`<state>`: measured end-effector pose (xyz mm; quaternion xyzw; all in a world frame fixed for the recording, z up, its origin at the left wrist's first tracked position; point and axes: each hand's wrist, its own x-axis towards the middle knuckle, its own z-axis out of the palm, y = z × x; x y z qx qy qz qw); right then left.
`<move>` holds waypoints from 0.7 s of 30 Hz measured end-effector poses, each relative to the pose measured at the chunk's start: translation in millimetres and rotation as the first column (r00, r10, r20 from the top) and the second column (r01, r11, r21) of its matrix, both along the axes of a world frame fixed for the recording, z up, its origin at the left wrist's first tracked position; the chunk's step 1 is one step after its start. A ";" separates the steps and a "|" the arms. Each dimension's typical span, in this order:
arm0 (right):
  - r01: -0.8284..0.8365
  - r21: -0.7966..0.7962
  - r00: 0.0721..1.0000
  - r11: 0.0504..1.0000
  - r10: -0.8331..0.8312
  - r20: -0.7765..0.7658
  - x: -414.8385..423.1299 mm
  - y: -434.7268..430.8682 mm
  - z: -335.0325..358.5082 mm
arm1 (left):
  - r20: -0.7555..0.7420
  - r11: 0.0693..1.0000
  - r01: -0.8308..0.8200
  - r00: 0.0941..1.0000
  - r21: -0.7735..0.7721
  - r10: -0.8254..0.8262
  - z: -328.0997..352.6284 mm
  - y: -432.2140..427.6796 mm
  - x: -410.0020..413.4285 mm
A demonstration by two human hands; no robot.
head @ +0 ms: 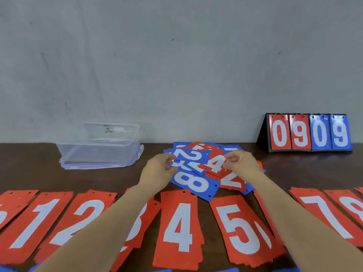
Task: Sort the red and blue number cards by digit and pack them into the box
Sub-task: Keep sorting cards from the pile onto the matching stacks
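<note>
So the dark brown counter (39,173) runs wall to wall here, and along its near edge there's a row of red card stacks (177,228) laid out by digit, 1, 2, something under the arm, 4, 5, 7 and so on. A few blue bits peek in at the very bottom, can't read them. Back left against the wall sits the clear plastic box (98,152), which looks to have nothing in it yet, so I'd say packing hasn't started. Back right is a little flip scoreboard (308,132) reading 0909.

Middle of the counter toward the far edge is the unsorted pile (196,183), red and blue mixed, a blue 8 on the near side. Left hand (159,169) is pinched on the edge of a blue 2 card (189,157), right hand (242,162) is pinched on a red 4 card (215,163).

These look like thin, light plastic sheets, a bit bendy and probably slick against each other, so grabbing by a short edge with thumb on top seems right, and sliding one off the pile before lifting it
</note>
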<state>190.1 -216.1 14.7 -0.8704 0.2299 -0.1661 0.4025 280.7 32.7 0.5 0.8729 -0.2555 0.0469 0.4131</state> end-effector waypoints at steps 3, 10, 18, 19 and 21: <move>-0.005 -0.082 0.999 0.997 0.000 -0.054 8.3 -15.6 -15.6 | 0.015 0.997 0.029 0.999 0.076 -0.031 -1.1 -22.2 19.1; -0.035 -0.412 0.961 0.911 -0.083 -0.265 31.3 -20.0 -23.5 | 0.040 0.911 0.116 0.989 0.395 -0.143 -1.4 -80.8 66.8; -0.163 -0.419 0.924 0.893 -0.011 -0.382 34.5 -20.7 -20.1 | -0.094 0.708 0.200 0.978 0.677 -0.186 10.7 -85.3 84.5; -0.169 -0.413 0.924 0.895 -0.003 -0.383 33.7 -20.7 -20.1 | -0.052 0.690 0.167 0.981 0.704 -0.185 12.4 -81.4 83.5; -0.174 -0.399 0.926 0.900 0.012 -0.377 33.0 -21.1 -20.7 | 0.027 0.656 0.104 0.982 0.747 -0.186 16.2 -73.2 79.4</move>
